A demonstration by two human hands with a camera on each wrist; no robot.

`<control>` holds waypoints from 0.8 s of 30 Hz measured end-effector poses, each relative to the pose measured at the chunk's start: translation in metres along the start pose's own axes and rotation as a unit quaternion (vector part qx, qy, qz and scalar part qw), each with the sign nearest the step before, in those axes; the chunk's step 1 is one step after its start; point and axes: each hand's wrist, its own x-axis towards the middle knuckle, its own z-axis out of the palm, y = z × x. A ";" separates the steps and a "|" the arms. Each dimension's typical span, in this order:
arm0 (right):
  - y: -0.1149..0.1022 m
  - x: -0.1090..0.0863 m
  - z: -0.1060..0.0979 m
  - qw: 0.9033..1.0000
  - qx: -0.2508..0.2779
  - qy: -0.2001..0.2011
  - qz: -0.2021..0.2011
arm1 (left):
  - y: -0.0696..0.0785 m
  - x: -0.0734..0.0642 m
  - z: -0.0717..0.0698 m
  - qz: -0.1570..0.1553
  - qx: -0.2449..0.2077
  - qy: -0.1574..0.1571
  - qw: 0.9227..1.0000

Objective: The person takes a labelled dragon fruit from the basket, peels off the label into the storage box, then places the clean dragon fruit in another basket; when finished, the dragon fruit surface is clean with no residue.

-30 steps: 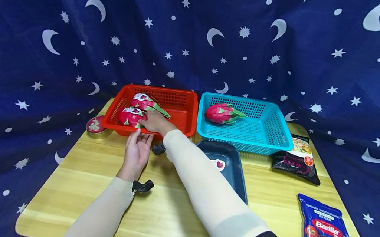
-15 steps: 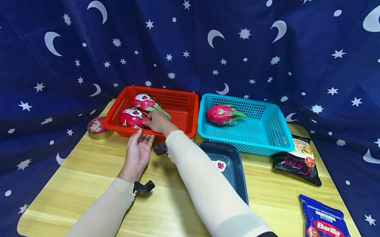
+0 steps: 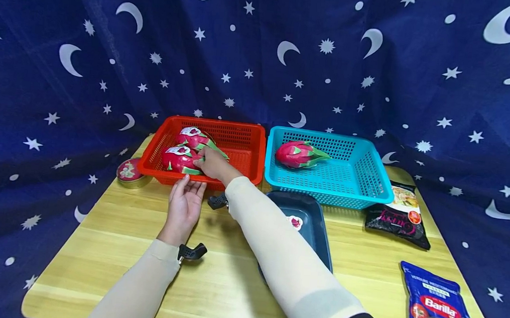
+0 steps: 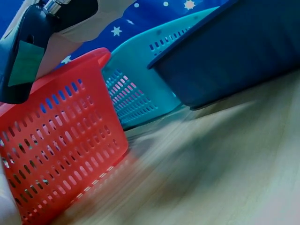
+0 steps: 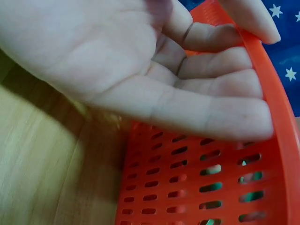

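Observation:
A red basket (image 3: 241, 163) stands at the back left with two dragon fruits in it. My right hand (image 3: 214, 166) reaches over the basket's front wall and grips the front dragon fruit (image 3: 178, 159) at its right end; part of that fruit is hidden by the fingers. Behind it lies the other dragon fruit (image 3: 192, 136), leaves pointing right. Palm up, my left hand (image 3: 185, 206) holds the basket's front rim. In the right wrist view this left hand (image 5: 140, 79) has bent fingers with tips against the rim. A third dragon fruit (image 3: 296, 153) lies in the teal basket (image 3: 348, 171).
A dark blue tray (image 3: 317, 229) with a white sticker (image 3: 296, 222) sits partly under my right arm. To the right are a black food bag (image 3: 398, 220) and a blue Barilla pouch (image 3: 441, 308). A round tin (image 3: 130, 171) stands left of the red basket.
The front dragon fruit has shifted slightly right and turned a little, its green scales now along the lower side. My right hand moved slightly right with it. My left hand stays at the rim.

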 end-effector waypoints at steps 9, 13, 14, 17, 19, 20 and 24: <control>-0.001 -0.004 -0.004 0.997 0.002 0.075 -0.023 | -0.001 0.001 0.000 0.005 -0.005 0.018 1.000; 0.000 -0.007 -0.005 0.995 -0.003 0.090 -0.033 | -0.001 0.000 -0.001 0.000 -0.003 0.020 1.000; 0.000 -0.008 -0.005 0.995 0.001 0.092 -0.034 | -0.001 -0.001 -0.001 0.000 -0.003 0.020 1.000; 0.001 -0.010 -0.007 0.994 0.013 0.099 -0.042 | -0.001 -0.001 -0.002 0.000 0.000 0.016 1.000; 0.000 -0.010 -0.008 0.993 0.017 0.107 -0.049 | -0.001 0.000 -0.003 0.000 0.001 0.011 1.000; 0.000 -0.010 -0.009 0.992 0.019 0.112 -0.053 | -0.001 0.001 -0.002 0.000 0.000 0.009 1.000; -0.003 -0.013 -0.016 0.989 0.029 0.131 -0.067 | -0.001 0.003 -0.002 0.001 -0.002 0.008 1.000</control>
